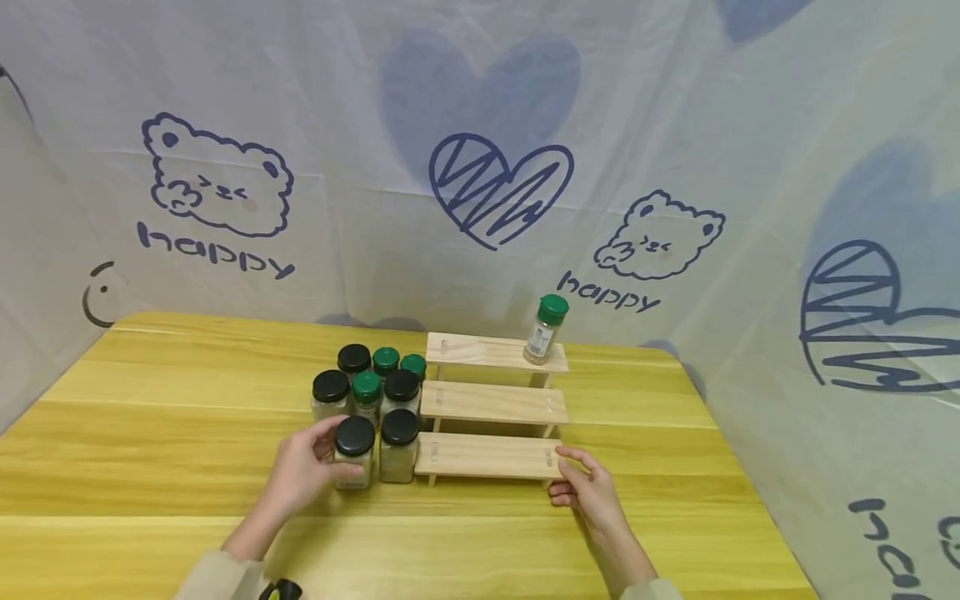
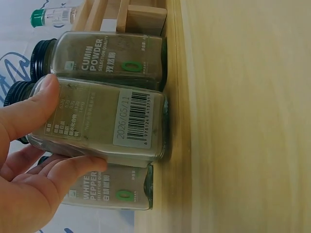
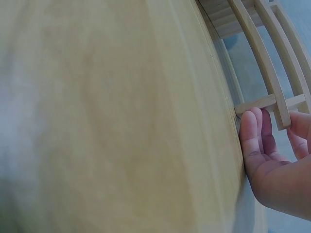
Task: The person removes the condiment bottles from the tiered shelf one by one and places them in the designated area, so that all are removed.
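Observation:
My left hand (image 1: 298, 468) grips a square glass spice jar (image 1: 355, 440) with a black lid, thumb on one side and fingers on the other. In the left wrist view its barcode label (image 2: 133, 117) faces the camera. Right beside it stands a cumin powder jar (image 2: 109, 60), and behind is a white pepper jar (image 2: 114, 187). My right hand (image 1: 592, 493) holds the right end of the lowest step of a three-step wooden rack (image 1: 487, 457), fingers curled by its leg (image 3: 260, 103). On the top step, toward the right, a green-capped clear bottle (image 1: 542, 337) stands upright.
Several more black-lidded jars (image 1: 331, 387) and green-capped bottles (image 1: 367, 390) cluster left of the rack on the wood-grain table (image 1: 165, 433). A printed cloth (image 1: 360, 208) hangs behind the table. A small black and yellow-green object (image 1: 281, 590) shows at the bottom edge.

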`<state>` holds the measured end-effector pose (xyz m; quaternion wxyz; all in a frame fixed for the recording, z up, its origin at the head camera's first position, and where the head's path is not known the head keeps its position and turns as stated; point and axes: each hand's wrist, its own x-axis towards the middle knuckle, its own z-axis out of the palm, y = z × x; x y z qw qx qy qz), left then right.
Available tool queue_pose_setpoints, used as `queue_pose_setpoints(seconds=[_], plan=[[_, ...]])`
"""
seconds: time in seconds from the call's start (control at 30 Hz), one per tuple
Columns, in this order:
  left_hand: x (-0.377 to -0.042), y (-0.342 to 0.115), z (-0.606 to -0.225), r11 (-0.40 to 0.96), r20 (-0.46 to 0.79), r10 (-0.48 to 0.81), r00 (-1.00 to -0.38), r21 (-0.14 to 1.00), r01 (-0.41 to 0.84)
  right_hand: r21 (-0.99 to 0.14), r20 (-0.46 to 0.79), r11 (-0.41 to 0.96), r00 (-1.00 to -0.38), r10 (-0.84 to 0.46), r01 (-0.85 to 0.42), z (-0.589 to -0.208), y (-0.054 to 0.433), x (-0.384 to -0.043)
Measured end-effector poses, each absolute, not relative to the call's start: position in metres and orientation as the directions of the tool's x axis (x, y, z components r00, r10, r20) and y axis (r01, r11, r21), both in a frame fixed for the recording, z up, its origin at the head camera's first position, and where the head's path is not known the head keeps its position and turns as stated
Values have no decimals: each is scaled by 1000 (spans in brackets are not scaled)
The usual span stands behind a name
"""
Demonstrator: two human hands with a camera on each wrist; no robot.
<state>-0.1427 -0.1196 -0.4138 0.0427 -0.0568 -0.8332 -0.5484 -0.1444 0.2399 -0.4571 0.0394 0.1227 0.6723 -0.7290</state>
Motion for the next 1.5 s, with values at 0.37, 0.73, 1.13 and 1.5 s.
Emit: queue_pose_setpoints(seconds=[0.37,0.73,1.13,1.5], plan=[[-151,-118,-414,314,87,58,-994,944,101,-970,-230,-103,-968,101,220,-457,239,-145],[-154,-119,-417,332,87,92,-992,937,113,-971,-233,-86,-966,110,224,-458,239,-144],[-153,-119,-415,326,23,78,-997,944,47,-967,-248,-89,-962,111,239,-457,239,-144],[-152,-121,-416,302,27,80,-996,952,50,-971,-229,-90,-966,117,219,-459,240,-145]])
